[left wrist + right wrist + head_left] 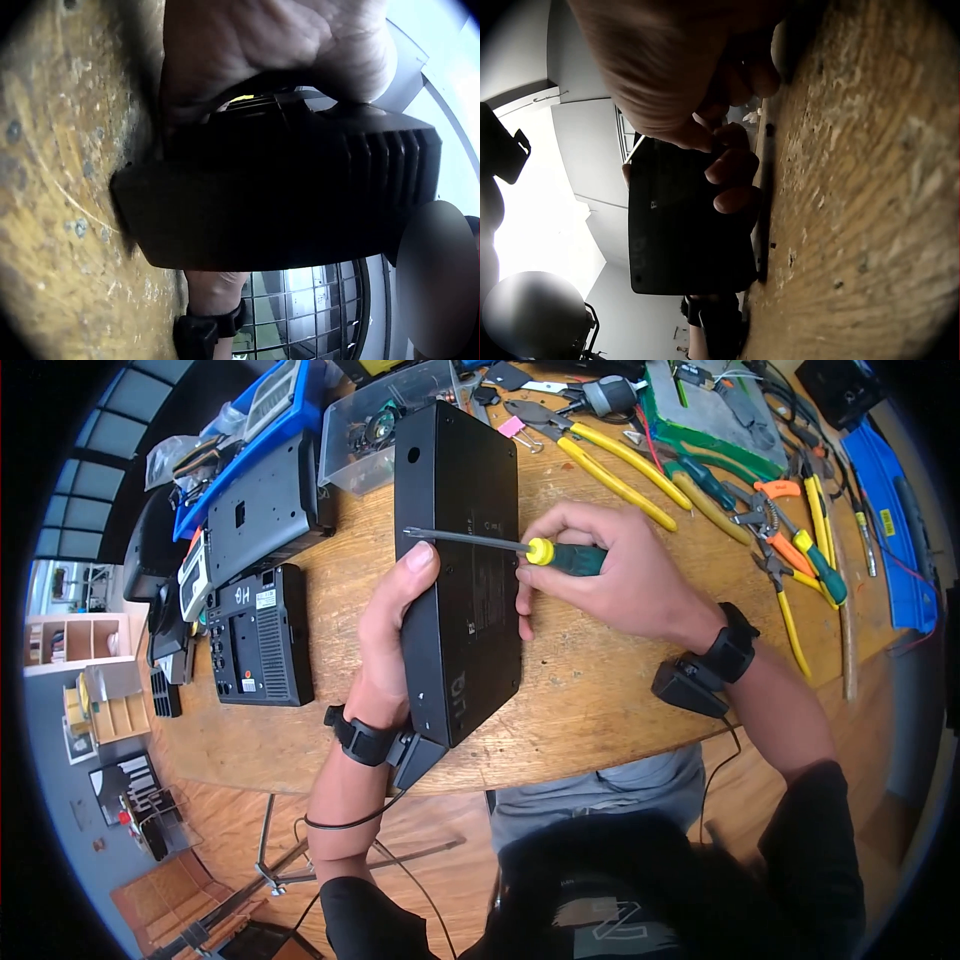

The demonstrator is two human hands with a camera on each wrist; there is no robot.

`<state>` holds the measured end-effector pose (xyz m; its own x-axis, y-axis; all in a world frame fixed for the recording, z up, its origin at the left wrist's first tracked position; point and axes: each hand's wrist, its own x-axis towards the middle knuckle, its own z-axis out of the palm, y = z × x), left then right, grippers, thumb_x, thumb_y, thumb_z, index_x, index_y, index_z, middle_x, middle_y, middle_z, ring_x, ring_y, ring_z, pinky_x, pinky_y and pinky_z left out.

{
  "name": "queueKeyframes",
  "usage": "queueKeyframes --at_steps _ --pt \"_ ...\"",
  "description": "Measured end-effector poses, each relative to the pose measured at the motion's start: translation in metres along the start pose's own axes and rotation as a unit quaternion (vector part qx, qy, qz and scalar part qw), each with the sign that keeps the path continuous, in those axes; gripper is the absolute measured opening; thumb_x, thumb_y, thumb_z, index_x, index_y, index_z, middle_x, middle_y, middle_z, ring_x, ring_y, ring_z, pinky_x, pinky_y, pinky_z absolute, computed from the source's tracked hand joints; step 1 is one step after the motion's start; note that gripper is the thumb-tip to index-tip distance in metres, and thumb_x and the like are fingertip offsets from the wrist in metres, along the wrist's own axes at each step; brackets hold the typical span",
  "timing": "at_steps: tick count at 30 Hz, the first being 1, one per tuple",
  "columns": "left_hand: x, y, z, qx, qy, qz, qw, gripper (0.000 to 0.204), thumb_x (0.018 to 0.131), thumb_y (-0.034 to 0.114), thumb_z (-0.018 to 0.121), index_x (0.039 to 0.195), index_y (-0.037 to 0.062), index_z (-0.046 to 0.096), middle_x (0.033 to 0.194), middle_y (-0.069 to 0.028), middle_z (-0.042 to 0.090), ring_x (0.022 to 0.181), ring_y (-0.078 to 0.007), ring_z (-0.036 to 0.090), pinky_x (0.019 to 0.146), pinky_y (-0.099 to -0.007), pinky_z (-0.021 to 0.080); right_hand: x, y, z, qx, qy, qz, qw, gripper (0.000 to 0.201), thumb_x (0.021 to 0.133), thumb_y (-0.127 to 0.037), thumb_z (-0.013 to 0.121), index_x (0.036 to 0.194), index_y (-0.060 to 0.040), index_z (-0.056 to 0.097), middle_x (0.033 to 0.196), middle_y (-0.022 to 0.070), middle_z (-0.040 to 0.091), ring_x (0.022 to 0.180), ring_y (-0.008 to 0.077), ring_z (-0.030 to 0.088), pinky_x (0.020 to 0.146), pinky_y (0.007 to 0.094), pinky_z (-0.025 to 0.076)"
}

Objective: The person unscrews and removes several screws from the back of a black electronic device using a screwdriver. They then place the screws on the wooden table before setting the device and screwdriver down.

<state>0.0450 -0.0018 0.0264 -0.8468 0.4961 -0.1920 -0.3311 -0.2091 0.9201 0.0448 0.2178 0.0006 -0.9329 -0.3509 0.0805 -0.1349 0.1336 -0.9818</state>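
A flat black device case [478, 590], with a round hole, small screws and faint markings, stands tilted on edge at the table in the head view. My left hand [385, 630] grips it from the left, thumb on the near edge and fingertips showing past its far side. Ridged slots mark the case [285, 202] in the left wrist view. My right hand [625, 570] pinches a screwdriver [570, 558] with a green and yellow handle. Its shaft crosses over the case, the tip close above my left thumb. The right wrist view shows fingertips [735, 184] against the case.
Another black device [260, 635] lies on the wooden table [590, 700] to the left, by a larger black panel [270, 505]. Behind are a clear parts box [350, 455] and a blue bin [310, 410]. Yellow-handled cutters [620, 465] and several pliers lie right.
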Motion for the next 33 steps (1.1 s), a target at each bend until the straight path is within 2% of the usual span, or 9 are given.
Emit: queueKeyframes --at_steps 5,12,15,18,21,23,24,27,33 --pt "0.0 -0.005 -0.002 -0.063 -0.008 -0.022 0.998 0.072 0.098 0.059 0.046 0.124 -0.0072 0.061 0.101 -0.0208 0.07 0.086 -0.0299 0.071 0.083 -0.0408 0.059 0.001 0.002 0.001 -0.033 0.004 -0.006 0.999 0.011 0.092 -0.006 0.073 0.099 0.0021 0.07 0.082 0.0089 0.079 0.077 0.0148 0.077 0.076 0.0284 0.058" --pt "-0.003 -0.002 0.001 -0.022 -0.008 -0.025 0.999 0.074 0.097 0.059 0.048 0.126 -0.0071 0.06 0.103 -0.0206 0.069 0.089 -0.0299 0.07 0.085 -0.0415 0.058 0.0 0.005 0.001 -0.015 0.001 -0.026 1.0 0.003 0.094 0.002 0.069 0.094 0.0042 0.066 0.079 0.0091 0.075 0.075 0.0134 0.074 0.068 0.0278 0.057" --pt "-0.003 -0.003 0.001 -0.016 -0.017 -0.024 0.999 0.074 0.097 0.06 0.048 0.127 -0.007 0.06 0.105 -0.0205 0.069 0.091 -0.0296 0.07 0.086 -0.0413 0.057 -0.001 0.001 0.001 0.022 -0.004 0.02 1.0 0.002 0.093 0.004 0.067 0.094 0.0047 0.065 0.079 0.0102 0.075 0.073 0.0149 0.074 0.067 0.0286 0.058" --pt "-0.004 0.0 0.001 -0.005 -0.007 -0.023 1.0 0.075 0.097 0.06 0.047 0.127 -0.0071 0.059 0.105 -0.0202 0.069 0.092 -0.0292 0.069 0.085 -0.0406 0.057 0.0 -0.005 -0.002 0.003 -0.018 0.014 1.0 0.003 0.093 0.004 0.068 0.094 0.0054 0.065 0.081 0.0102 0.075 0.077 0.0153 0.075 0.069 0.0284 0.058" --pt "-0.003 0.0 0.005 -0.02 0.006 -0.016 1.0 0.077 0.096 0.061 0.047 0.127 -0.0079 0.06 0.103 -0.0197 0.068 0.091 -0.0284 0.068 0.084 -0.0401 0.057 -0.001 0.0 -0.001 0.034 0.018 -0.001 0.999 0.007 0.09 -0.001 0.071 0.094 0.0044 0.07 0.083 0.0104 0.078 0.076 0.0156 0.077 0.073 0.0279 0.059" --pt "0.004 -0.007 -0.009 -0.088 -0.028 -0.001 0.996 0.078 0.096 0.062 0.046 0.126 -0.0088 0.06 0.101 -0.0194 0.068 0.09 -0.0278 0.067 0.083 -0.04 0.056 -0.001 -0.001 -0.006 -0.05 0.054 -0.022 0.997 0.012 0.089 -0.006 0.073 0.096 0.004 0.072 0.082 0.0104 0.078 0.074 0.0157 0.075 0.071 0.0291 0.058" --pt "0.005 -0.006 -0.007 -0.108 0.004 0.01 0.994 0.08 0.096 0.064 0.045 0.124 -0.0099 0.06 0.1 -0.0196 0.067 0.087 -0.0275 0.066 0.082 -0.0396 0.056 -0.001 -0.001 -0.008 -0.092 0.072 -0.033 0.993 0.015 0.088 -0.008 0.075 0.097 0.0038 0.073 0.082 0.0104 0.077 0.073 0.0157 0.074 0.07 0.0296 0.057" --pt "0.007 -0.001 -0.016 -0.146 0.006 0.0 0.989 0.085 0.097 0.067 0.04 0.133 -0.0089 0.052 0.12 -0.0214 0.061 0.093 -0.0267 0.063 0.08 -0.0414 0.056 0.002 0.0 -0.013 -0.189 0.091 -0.013 0.978 0.022 0.087 -0.017 0.077 0.099 0.0018 0.076 0.079 0.0116 0.075 0.068 0.0173 0.07 0.066 0.0326 0.053" --pt "0.01 -0.006 -0.017 -0.143 0.021 0.02 0.989 0.072 0.101 0.059 0.043 0.121 -0.008 0.06 0.108 -0.0186 0.067 0.09 -0.0257 0.068 0.079 -0.041 0.059 0.004 -0.001 -0.01 -0.233 0.076 0.018 0.969 0.024 0.087 -0.019 0.075 0.098 0.0026 0.076 0.075 0.0191 0.07 0.065 0.0262 0.068 0.065 0.0359 0.052"
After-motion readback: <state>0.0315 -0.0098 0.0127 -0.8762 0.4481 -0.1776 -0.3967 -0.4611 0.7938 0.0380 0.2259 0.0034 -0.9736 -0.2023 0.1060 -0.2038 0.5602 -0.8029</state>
